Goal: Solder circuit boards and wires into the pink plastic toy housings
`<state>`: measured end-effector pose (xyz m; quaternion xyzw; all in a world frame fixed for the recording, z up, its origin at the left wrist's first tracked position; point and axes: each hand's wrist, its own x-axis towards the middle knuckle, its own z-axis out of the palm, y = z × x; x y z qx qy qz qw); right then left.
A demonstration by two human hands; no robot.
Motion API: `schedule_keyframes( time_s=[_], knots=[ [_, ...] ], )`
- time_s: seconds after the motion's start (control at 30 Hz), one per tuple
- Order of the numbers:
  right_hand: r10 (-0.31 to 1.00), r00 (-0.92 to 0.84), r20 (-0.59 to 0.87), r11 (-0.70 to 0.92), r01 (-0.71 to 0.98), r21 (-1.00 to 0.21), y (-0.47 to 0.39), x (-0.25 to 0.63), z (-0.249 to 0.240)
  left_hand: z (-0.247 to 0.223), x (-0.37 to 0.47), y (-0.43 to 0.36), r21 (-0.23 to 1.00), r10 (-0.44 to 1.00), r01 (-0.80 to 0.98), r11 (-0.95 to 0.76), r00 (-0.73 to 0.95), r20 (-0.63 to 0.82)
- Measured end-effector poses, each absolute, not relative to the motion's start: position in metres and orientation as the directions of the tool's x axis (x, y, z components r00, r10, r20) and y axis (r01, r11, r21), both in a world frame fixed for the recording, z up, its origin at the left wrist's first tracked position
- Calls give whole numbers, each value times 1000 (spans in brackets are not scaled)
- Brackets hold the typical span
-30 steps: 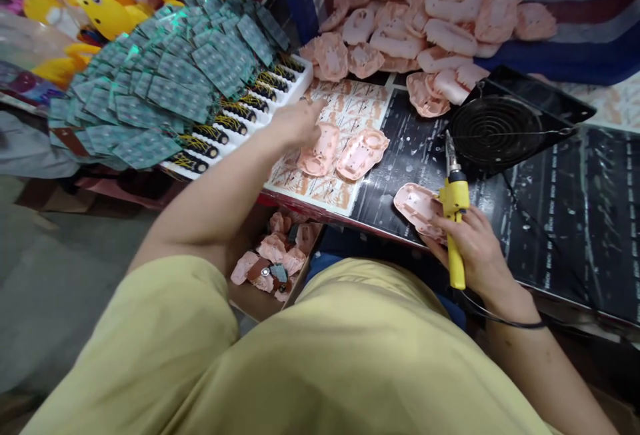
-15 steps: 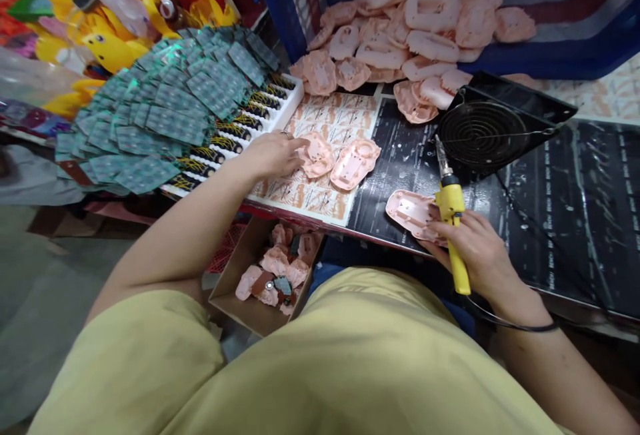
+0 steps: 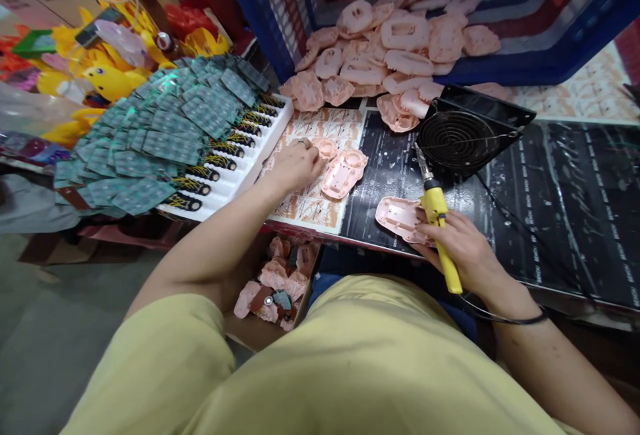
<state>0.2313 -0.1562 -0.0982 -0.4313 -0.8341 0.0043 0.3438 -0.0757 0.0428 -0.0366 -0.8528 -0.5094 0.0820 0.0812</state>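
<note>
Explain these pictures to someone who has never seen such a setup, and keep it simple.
You see a person working bare-handed, no robot. The head-worn camera looks forward and down, so the yellow shirt fills the bottom. The right hand holds a yellow soldering iron and, in the same grasp, a pink plastic shell at the edge of the bench. The left hand is at another pink shell and partly covers it; whether it grips it cannot be told. A third shell lies beside that one. On the left, green circuit boards are heaped along a white foam tray. Farther back, more shells lie in and before a blue basket, near a black fan.
</note>
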Motion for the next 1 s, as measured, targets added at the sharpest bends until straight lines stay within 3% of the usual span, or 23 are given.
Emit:
schedule_keyframes(
  time_s=[0.13, 0.4, 0.63, 0.8, 1.0],
  knots=[
    [722, -414, 554, 659, 656, -369, -156, 229, -90, -32, -61, 27, -149, 877, 864, -480, 470, -100],
    [704, -514, 490, 707, 574, -414, -139, 210, -83, -31, -36, 5, 20, 703, 737, -675, 652, -284],
    [693, -514, 505, 715, 581, -389, -130, 207, -91, -31, -26, 21, 190, 596, 690, -698, 708, -379],
    [671, -485, 561, 720, 606, -337, -134, 216, -100, -44, -18, 19, 262, 593, 669, -695, 740, -316],
    [596, -509, 621, 756, 617, -219, -128, 215, -101, -56, -11, 19, 230, 608, 637, -736, 771, -191]
  ],
)
